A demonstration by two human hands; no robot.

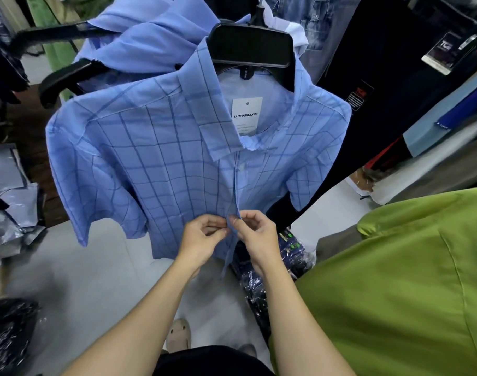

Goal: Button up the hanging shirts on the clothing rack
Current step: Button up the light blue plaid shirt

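We see a green garment (411, 280) at right, plastic-wrapped packs (12, 191) at left, beige shoe (179, 333) on the floor (96, 267).

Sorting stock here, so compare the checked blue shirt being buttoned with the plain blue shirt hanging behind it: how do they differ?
The checked shirt has dark grid lines; the plain shirt shows none. The checked shirt hangs spread flat toward the camera with a white tag at its collar; the plain shirt is bunched behind, mostly hidden. The left hand and right hand pinch only the checked shirt's front. Both are light blue, on black hangers.
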